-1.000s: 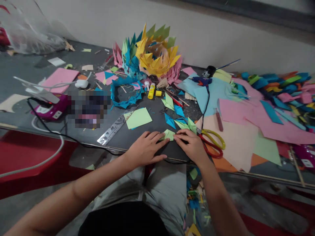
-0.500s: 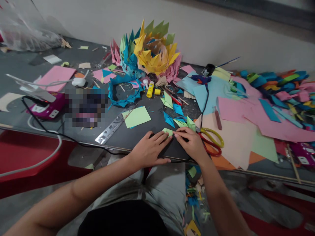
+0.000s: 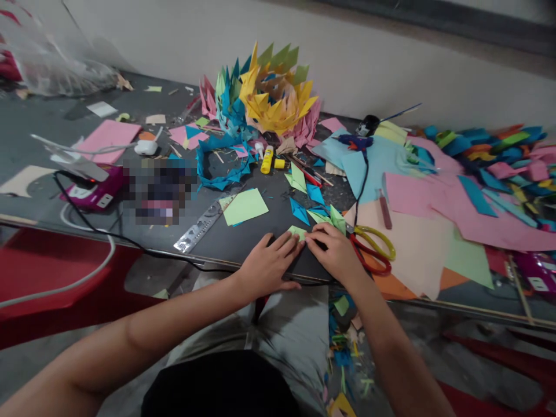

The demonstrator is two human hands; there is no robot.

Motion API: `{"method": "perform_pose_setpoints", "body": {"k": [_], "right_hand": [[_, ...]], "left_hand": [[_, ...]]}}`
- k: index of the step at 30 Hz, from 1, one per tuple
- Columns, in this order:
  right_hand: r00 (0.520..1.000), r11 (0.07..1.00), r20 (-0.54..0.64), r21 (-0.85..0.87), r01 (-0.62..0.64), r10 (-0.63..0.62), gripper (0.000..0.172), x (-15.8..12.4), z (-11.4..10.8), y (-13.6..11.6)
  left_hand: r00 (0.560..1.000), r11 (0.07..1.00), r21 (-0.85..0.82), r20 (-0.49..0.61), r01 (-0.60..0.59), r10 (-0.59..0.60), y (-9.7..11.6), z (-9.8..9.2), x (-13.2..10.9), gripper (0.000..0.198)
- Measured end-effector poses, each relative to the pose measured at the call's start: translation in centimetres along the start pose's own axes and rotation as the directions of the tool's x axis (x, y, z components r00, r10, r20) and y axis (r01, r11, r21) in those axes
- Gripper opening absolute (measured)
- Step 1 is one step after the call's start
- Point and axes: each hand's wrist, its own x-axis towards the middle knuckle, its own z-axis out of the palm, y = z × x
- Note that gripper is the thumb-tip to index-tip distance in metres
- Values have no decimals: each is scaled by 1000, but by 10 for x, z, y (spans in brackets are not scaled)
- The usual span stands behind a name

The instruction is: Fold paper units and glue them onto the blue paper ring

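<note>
A small light-green folded paper lies on the dark table near its front edge, partly covered by fingers. My left hand rests flat on its left side, fingers stretched out and thumb apart. At the paper's right end, my right hand has its fingers bent and closed on the edge. Just beyond lie folded blue paper pieces and green ones. Scissors with red and yellow handles lie beside my right hand. A stack of green paper squares sits beyond my left hand.
A clear ruler lies at left, near a black cable. Behind stand a blue paper ring, a glue stick and yellow folded-paper crowns. A glue gun and pink sheets lie at right.
The view has shifted slightly, so the things at left appear farther right. My right fingers have drawn in closer on the paper's right end. My left hand stays flat on it.
</note>
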Motion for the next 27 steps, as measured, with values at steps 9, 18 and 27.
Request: {"method": "perform_pose_setpoints", "body": {"k": [9, 18, 27], "right_hand": [[975, 979, -95, -44, 199, -202, 20, -12, 7, -4], [954, 929, 14, -226, 294, -299, 25, -14, 1, -6], [980, 975, -10, -106, 197, -199, 22, -12, 4, -6]], "left_hand": [[998, 998, 23, -13, 57, -57, 15, 15, -4, 83], [998, 997, -60, -5, 56, -57, 12, 6, -7, 84], [999, 990, -135, 38, 39, -34, -8, -7, -25, 72]]}}
